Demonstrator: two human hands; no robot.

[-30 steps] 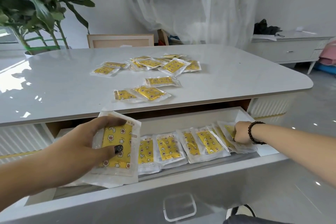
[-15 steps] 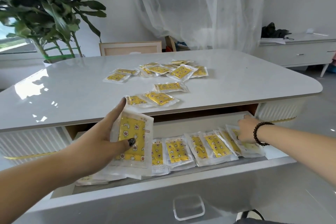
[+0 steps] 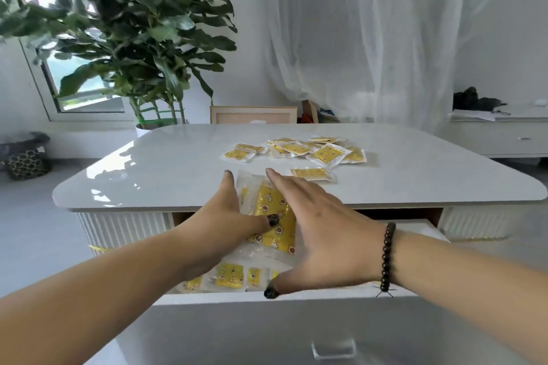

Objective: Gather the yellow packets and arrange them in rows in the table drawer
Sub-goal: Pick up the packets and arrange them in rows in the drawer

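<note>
White curtains point(image 3: 370, 38) hung behind the table point(image 3: 166, 163), with a leafy plant point(image 3: 133, 24) at its far left corner and a low sideboard point(image 3: 501, 136) off to the right.

On the glossy tabletop a loose heap of yellow packets point(image 3: 299, 149) lay toward the far side, several overlapping, and a single packet point(image 3: 312, 174) lay apart from them, nearer the front edge.

Below the tabletop the drawer point(image 3: 326, 298) stood pulled out toward the person. A row of packets point(image 3: 229, 275) lay flat inside along its front wall, side by side. How far that row ran to the right could not be told, since the right hand covered it.

Above the drawer the left hand point(image 3: 219, 225) gripped a stack point(image 3: 272, 216) of packets, thumb pressed on the top face and fingers wrapped behind the left edge, so that the stack stood tilted with its far end over the table's front edge. The right hand point(image 3: 323, 234), with a dark bead bracelet point(image 3: 388, 256) on the wrist, lay against the stack's right side, fingers straight and close together, thumb spread low toward the drawer's front wall. It was pressing on the stack rather than closing around it, as far as the blurred view let one judge.
</note>
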